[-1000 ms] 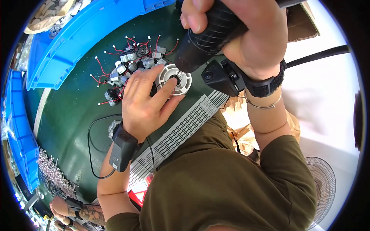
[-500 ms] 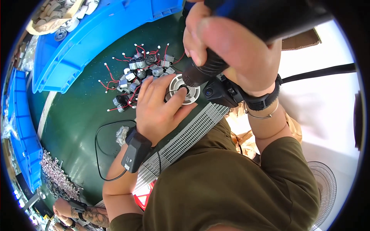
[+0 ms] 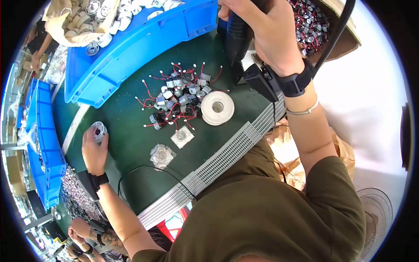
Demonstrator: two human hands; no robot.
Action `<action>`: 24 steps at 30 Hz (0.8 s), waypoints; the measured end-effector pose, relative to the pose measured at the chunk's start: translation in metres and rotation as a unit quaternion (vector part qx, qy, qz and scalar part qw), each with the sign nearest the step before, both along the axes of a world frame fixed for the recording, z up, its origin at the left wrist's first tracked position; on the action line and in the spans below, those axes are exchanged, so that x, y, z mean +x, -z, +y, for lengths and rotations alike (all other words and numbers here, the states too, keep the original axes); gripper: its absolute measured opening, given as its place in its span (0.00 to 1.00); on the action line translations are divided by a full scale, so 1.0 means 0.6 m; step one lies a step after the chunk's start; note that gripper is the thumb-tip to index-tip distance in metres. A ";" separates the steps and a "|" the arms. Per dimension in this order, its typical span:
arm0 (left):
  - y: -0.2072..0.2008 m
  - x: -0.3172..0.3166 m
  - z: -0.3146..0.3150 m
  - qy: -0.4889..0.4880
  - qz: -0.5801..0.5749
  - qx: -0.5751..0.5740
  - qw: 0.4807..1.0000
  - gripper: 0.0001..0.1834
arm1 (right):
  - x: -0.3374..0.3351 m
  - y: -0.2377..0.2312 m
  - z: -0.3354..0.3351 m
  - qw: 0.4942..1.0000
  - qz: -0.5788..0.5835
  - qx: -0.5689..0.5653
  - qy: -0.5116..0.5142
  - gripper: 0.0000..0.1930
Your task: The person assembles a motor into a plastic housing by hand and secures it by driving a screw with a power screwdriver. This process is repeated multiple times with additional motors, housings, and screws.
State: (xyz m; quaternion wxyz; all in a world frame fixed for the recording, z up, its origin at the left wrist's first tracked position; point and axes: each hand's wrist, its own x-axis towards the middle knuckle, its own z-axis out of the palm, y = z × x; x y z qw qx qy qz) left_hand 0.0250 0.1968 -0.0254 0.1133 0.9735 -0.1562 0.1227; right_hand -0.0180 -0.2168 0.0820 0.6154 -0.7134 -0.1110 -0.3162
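Observation:
My left hand (image 3: 94, 150) is out at the table's left side, its fingers closed round a small white round plastic housing (image 3: 103, 128). In my right hand (image 3: 277, 32), at the top, is a black electric screwdriver (image 3: 236, 37), gripped with its nose downward; the tip's end is hard to make out. On the green table between my hands lies a pile of small grey motors (image 3: 176, 94) with red wires and white plugs. Right beside the pile sits a thick white ring (image 3: 218, 115) with a hole in its middle.
A blue bin (image 3: 144, 41) holding white round parts curves across the back. More blue bins (image 3: 46, 144) stand left, near a heap of screws (image 3: 78, 192). A cardboard box (image 3: 336, 48) of motors is at the right. Another person's hands (image 3: 80, 229) show lower left.
My left hand has moved left with the white housing, away from the spot beside the motors. My right hand has lifted the screwdriver off it and back, uncovering the white ring.

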 end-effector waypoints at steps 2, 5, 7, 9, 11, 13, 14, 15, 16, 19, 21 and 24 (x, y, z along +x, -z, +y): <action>0.002 0.014 -0.019 -0.022 -0.210 0.064 0.975 0.23 | 0.002 0.001 -0.004 1.000 -0.007 -0.007 0.014 0.12; -0.064 -0.009 -0.216 0.084 -0.194 -0.112 0.971 0.21 | 0.004 0.009 -0.007 0.997 -0.003 -0.046 0.057 0.13; -0.075 -0.022 -0.327 0.227 -0.151 -0.136 0.952 0.17 | 0.014 0.008 -0.002 0.997 -0.020 -0.040 0.058 0.17; -0.039 0.014 -0.382 0.297 -0.132 -0.102 0.940 0.11 | 0.012 0.002 0.002 0.999 0.014 -0.022 0.046 0.19; -0.013 0.038 -0.390 0.303 -0.091 -0.142 0.938 0.06 | 0.015 0.003 0.021 0.996 -0.029 0.088 -0.005 0.22; -0.002 0.055 -0.378 0.265 -0.026 -0.290 0.919 0.04 | 0.009 0.039 0.013 0.993 -0.089 0.037 0.064 0.20; -0.005 0.062 -0.369 0.258 0.045 -0.374 0.889 0.03 | 0.001 0.057 0.009 0.980 -0.146 -0.016 0.132 0.17; -0.011 0.059 -0.362 0.250 0.093 -0.430 0.863 0.03 | -0.013 0.077 0.013 0.984 -0.141 0.013 0.104 0.16; -0.021 0.054 -0.357 0.237 0.137 -0.482 0.832 0.03 | -0.028 0.089 0.016 0.985 -0.090 -0.101 0.109 0.17; -0.056 0.029 -0.362 0.223 0.200 -0.522 0.799 0.03 | -0.027 0.108 0.040 0.970 0.082 -0.228 -0.028 0.20; -0.082 0.011 -0.369 0.230 0.217 -0.525 0.790 0.04 | -0.016 0.117 0.053 0.946 0.136 -0.291 -0.045 0.21; -0.099 -0.009 -0.370 0.277 0.171 -0.535 0.780 0.03 | -0.008 0.110 0.062 0.972 0.079 -0.211 -0.066 0.14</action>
